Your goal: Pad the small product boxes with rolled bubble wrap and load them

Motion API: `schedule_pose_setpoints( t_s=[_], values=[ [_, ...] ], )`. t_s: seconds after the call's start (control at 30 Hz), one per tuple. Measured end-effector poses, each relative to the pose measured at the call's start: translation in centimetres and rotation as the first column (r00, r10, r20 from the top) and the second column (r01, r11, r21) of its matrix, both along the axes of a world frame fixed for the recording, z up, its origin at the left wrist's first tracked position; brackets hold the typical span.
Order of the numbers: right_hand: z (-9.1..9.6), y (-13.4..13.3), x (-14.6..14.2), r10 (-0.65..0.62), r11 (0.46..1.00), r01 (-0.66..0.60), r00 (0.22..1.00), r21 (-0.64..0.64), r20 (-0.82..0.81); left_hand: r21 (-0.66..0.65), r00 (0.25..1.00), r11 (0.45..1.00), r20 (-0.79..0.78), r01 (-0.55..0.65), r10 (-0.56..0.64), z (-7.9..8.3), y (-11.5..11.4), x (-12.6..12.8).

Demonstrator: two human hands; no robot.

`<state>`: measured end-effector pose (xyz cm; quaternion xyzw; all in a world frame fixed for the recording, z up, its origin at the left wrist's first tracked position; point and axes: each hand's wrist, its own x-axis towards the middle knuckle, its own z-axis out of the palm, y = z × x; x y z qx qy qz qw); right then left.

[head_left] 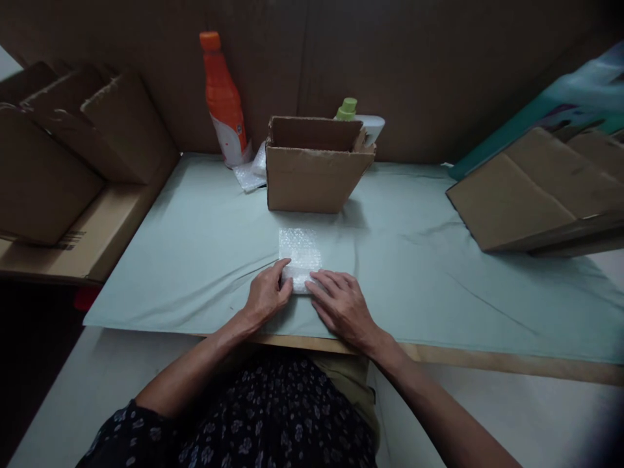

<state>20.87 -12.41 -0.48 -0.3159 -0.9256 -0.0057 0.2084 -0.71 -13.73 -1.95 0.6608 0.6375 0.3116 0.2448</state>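
A small strip of clear bubble wrap [301, 246] lies flat on the cloth in front of me, its near end folded over into a thicker packet. My left hand [267, 289] grips the left edge of the fold between thumb and fingers. On the other side, my right hand [344, 302] presses its bent fingers on the fold's right edge. Whether anything is inside the fold, I cannot tell.
Beyond the wrap stands an open cardboard box [307, 179], with a green-capped bottle [347, 109] behind it. An orange bottle [224, 97] stands by more bubble wrap [249, 174]. Cardboard boxes [53, 156] are at left; another box [531, 188] and a teal jug [531, 123] are at right.
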Motion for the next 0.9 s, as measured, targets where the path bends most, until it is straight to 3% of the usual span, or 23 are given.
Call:
schedule_pose_setpoints(
  t_s=[0.13, 0.23, 0.3, 0.37, 0.43, 0.53, 0.6, 0.67, 0.8, 0.9],
  values=[
    [-0.1, 1.5, -0.6, 0.061, 0.995, -0.058, 0.997, -0.076, 0.038, 0.192, 0.988, 0.981, -0.152, 0.012, 0.018, -0.1, -0.9, -0.1],
    [0.9, 1.8, -0.2, 0.081, 0.965, -0.085, 0.996, -0.248, -0.027, 0.322, 0.981, 0.937, -0.174, 0.136, -0.083, 0.4, -2.4, -0.8],
    [1.7, 1.6, 0.2, 0.078, 0.916, -0.097, 0.995, -0.389, -0.064, 0.323, 0.969, 0.916, -0.141, 0.237, -0.201, 0.8, -3.1, -1.3],
    [2.1, 1.4, 0.5, 0.061, 0.872, -0.091, 0.995, -0.48, -0.079, 0.272, 0.964, 0.925, -0.088, 0.265, -0.25, 0.9, -3.2, -1.4],
    [2.0, 1.1, 0.5, -0.005, 0.895, -0.032, 0.997, -0.446, -0.082, 0.211, 0.973, 0.95, -0.076, 0.231, -0.22, 0.8, -2.5, -1.2],
    [1.3, 0.6, 0.3, -0.115, 0.973, 0.097, 0.99, -0.211, -0.077, 0.159, 0.981, 0.976, -0.154, 0.146, -0.121, 0.4, -0.7, -0.5],
    [0.8, 0.3, 0.1, -0.102, 0.99, 0.099, 0.995, -0.098, -0.025, 0.142, 0.976, 0.985, -0.207, 0.102, -0.072, 0.3, 0.4, 0.0],
    [0.5, 0.0, -0.1, -0.071, 0.994, 0.073, 0.997, -0.076, 0.031, 0.143, 0.974, 0.986, -0.22, 0.087, -0.054, 0.3, 0.8, 0.4],
    [0.7, -0.1, -0.1, -0.09, 0.965, 0.075, 0.995, -0.252, -0.046, 0.185, 0.992, 0.977, -0.08, 0.106, -0.093, 0.8, -0.8, 0.1],
    [1.3, 0.1, 0.2, -0.176, 0.865, 0.095, 0.977, -0.492, -0.122, 0.131, 0.976, 0.989, 0.217, -0.062, 0.033, 1.4, -3.3, -0.4]
  ],
)
